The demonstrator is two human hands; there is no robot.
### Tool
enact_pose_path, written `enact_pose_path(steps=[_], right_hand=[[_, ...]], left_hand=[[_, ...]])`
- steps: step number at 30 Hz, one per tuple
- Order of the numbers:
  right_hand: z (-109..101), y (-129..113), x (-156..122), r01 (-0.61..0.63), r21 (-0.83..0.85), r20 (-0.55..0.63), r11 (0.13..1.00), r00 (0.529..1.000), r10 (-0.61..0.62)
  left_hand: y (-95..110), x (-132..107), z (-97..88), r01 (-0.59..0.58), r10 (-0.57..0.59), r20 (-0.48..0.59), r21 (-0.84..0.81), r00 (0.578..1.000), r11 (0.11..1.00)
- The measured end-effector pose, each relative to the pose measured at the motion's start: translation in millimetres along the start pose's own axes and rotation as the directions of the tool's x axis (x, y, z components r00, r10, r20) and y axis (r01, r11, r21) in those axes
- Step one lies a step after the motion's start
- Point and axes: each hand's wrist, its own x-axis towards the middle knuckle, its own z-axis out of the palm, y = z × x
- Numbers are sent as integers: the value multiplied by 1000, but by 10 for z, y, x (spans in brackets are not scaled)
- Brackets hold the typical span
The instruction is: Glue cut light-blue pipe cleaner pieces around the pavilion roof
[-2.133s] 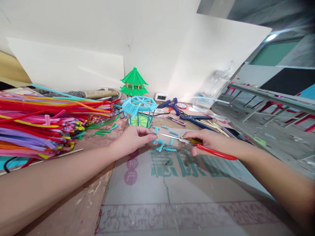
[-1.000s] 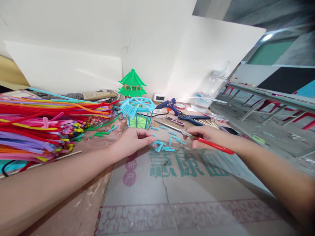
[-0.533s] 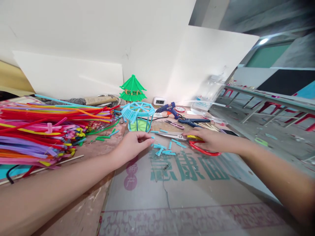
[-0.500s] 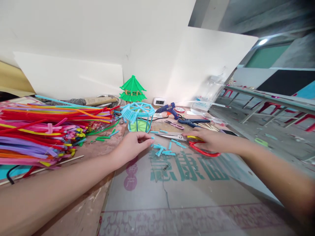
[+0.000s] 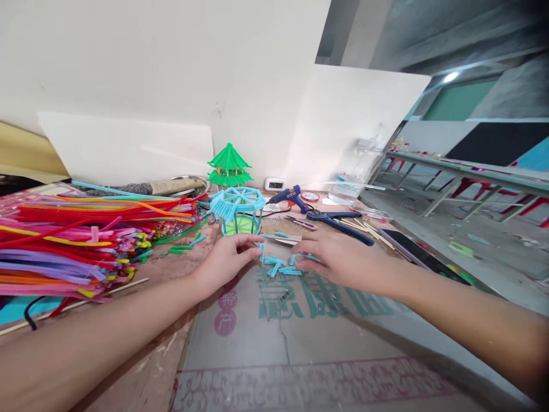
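Right hand (image 5: 338, 260) has dropped the scissors (image 5: 285, 241) just beyond its spread, empty fingers and paws the blue bits (image 5: 278, 265), left hand (image 5: 227, 258) pinching one blue bit (image 5: 262, 250), so cutting's paused.

- A plain white wall (image 5: 171, 57) rises behind the worktop (image 5: 146, 366).
- A low board (image 5: 128, 149) leans against the wall's left part, and a taller board (image 5: 355, 114) against its right edge.
- Right of the wall lie a grey floor (image 5: 493, 240) and a long table (image 5: 463, 169), with red seats (image 5: 469, 186) under it.
- High to the right of the wall, a lamp (image 5: 450, 76) glows.
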Motion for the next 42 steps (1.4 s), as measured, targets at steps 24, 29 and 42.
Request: enact_pose_path(steps=[24,29,42], right_hand=[[-38,780,713,-510,-111,-117,853,859,498],[153,1277,859,-532,71,-149,844,831,537],[474,1414,1186,-467,518,-238,717,726,645]], left_hand=[[-66,-16,15,-165,181,-58,214,982,963],[219,-51,-218,-245,243,84,595,966,766],[-155,22,-851,49,52,-91,841,994,539]])
